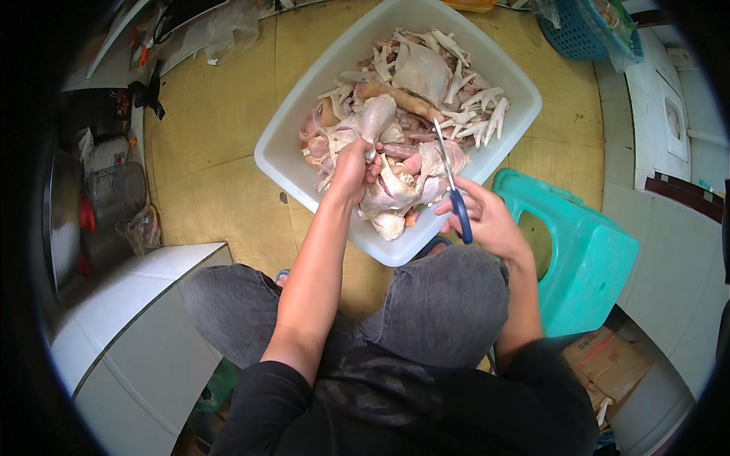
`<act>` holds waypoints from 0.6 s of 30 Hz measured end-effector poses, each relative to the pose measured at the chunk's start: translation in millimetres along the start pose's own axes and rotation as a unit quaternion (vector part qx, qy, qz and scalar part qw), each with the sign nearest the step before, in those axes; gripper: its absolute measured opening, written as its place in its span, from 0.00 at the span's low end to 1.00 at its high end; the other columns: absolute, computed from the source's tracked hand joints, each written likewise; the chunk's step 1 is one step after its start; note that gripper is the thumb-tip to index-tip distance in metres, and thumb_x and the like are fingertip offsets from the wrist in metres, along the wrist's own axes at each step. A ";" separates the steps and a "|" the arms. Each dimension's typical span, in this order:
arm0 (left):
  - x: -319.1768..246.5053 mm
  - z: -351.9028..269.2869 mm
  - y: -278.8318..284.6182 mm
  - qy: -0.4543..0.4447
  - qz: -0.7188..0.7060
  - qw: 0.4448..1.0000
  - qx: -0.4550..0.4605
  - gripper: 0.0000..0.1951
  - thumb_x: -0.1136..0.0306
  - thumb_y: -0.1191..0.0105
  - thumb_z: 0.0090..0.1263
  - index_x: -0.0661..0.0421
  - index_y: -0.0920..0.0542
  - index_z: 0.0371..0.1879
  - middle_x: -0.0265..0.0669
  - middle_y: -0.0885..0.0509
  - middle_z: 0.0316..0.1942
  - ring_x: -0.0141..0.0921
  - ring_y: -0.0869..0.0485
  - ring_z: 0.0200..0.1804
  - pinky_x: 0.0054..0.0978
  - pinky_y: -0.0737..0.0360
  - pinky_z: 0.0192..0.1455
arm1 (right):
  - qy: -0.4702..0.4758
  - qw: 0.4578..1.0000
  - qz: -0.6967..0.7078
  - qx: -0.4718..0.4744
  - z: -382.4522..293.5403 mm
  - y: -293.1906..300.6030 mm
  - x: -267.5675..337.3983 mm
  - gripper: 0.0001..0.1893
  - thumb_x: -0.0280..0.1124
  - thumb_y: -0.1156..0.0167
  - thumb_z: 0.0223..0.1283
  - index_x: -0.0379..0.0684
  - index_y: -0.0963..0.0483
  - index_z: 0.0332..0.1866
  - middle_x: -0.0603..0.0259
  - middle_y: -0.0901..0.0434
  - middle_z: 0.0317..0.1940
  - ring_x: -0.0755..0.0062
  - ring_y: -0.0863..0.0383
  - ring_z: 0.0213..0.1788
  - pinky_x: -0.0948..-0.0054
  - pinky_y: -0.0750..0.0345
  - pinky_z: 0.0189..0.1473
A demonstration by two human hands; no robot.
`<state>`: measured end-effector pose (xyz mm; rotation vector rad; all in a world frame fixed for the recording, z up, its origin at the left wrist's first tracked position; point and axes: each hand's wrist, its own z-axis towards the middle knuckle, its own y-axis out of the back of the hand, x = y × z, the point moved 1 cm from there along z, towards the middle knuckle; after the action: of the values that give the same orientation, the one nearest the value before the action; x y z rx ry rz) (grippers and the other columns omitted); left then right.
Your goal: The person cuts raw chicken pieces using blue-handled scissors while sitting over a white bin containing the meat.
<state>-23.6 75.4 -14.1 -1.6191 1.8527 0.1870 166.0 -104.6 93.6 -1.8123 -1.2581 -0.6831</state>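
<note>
A white plastic tub (291, 122) on the floor holds raw chicken pieces and several chicken feet (485, 117). Over its near left part, my left hand (356, 171) grips a raw chicken drumstick (377, 117) by its bony end, the meaty end pointing away from me. My right hand (485, 216), at the tub's near right rim, holds scissors (461, 214) by their dark blue handles. The scissor blades look together and point away from me, over the chicken. Beneath my left hand lie more pieces with skin on, among them a cut leg piece (388, 191).
A turquoise plastic stool (604, 256) stands right of the tub. At the upper right is a blue plastic basket (576, 34); at the lower right, a cardboard box (610, 362). A white cabinet (154, 319) is at the lower left. My knees are close to the tub's near side.
</note>
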 end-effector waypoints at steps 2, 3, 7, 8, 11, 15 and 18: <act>-1.2 -2.4 -5.0 -0.021 0.050 0.998 -0.020 0.11 0.63 0.55 0.75 0.59 0.23 0.42 0.29 0.25 0.22 0.24 0.31 0.21 0.23 0.36 0.25 | 0.010 0.994 0.081 0.072 30.0 -3.4 -4.7 0.30 0.27 0.33 0.66 0.33 0.35 0.70 0.59 0.17 0.40 0.72 0.14 0.39 0.72 0.18 0.41; 1.6 -1.2 -3.9 -0.095 0.126 0.987 -0.037 0.12 0.62 0.55 0.76 0.59 0.23 0.41 0.30 0.24 0.22 0.25 0.29 0.22 0.25 0.33 0.26 | -0.007 0.988 0.106 0.107 46.9 -8.4 -10.2 0.31 0.28 0.33 0.66 0.33 0.36 0.71 0.58 0.18 0.40 0.72 0.15 0.38 0.72 0.18 0.41; 5.7 -8.7 -6.7 -0.281 0.435 0.842 -0.153 0.17 0.59 0.51 0.77 0.65 0.25 0.42 0.58 0.15 0.37 0.56 0.16 0.41 0.52 0.21 0.44 | -0.070 0.951 0.278 0.118 59.4 -26.9 -20.8 0.23 0.44 0.42 0.75 0.37 0.31 0.62 0.62 0.21 0.34 0.71 0.16 0.31 0.64 0.13 0.43; 7.0 -11.2 -11.7 -0.289 0.478 0.811 -0.175 0.16 0.59 0.50 0.77 0.64 0.25 0.42 0.59 0.16 0.37 0.58 0.16 0.42 0.53 0.22 0.45 | -0.068 0.961 0.244 0.113 60.7 -26.3 -23.8 0.23 0.51 0.47 0.77 0.39 0.29 0.58 0.64 0.22 0.32 0.71 0.17 0.28 0.62 0.12 0.43; 8.6 -19.5 -16.5 -0.320 0.517 0.766 -0.207 0.15 0.59 0.49 0.76 0.62 0.24 0.42 0.58 0.16 0.39 0.59 0.17 0.44 0.55 0.23 0.46 | -0.079 0.965 0.225 0.105 57.5 -26.4 -22.2 0.23 0.51 0.47 0.77 0.39 0.30 0.58 0.63 0.22 0.32 0.70 0.17 0.27 0.62 0.12 0.41; 17.0 -22.0 -16.9 -0.338 0.523 0.753 -0.214 0.14 0.60 0.48 0.76 0.61 0.23 0.43 0.56 0.16 0.41 0.58 0.18 0.45 0.53 0.23 0.47 | -0.074 0.969 0.222 0.084 54.1 -24.3 -22.8 0.23 0.53 0.47 0.76 0.40 0.29 0.54 0.63 0.22 0.31 0.70 0.18 0.24 0.61 0.12 0.39; 17.0 -25.4 -20.0 -0.353 0.524 0.749 -0.198 0.13 0.61 0.48 0.75 0.59 0.22 0.44 0.54 0.16 0.40 0.56 0.17 0.44 0.52 0.22 0.46 | -0.079 0.969 0.224 0.067 56.7 -23.8 -26.0 0.23 0.54 0.46 0.75 0.40 0.28 0.52 0.63 0.23 0.29 0.70 0.20 0.22 0.61 0.12 0.35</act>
<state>-15.0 43.8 2.1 -0.3458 1.8885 1.5272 133.8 -65.1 50.5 -1.9720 -0.9147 -0.1998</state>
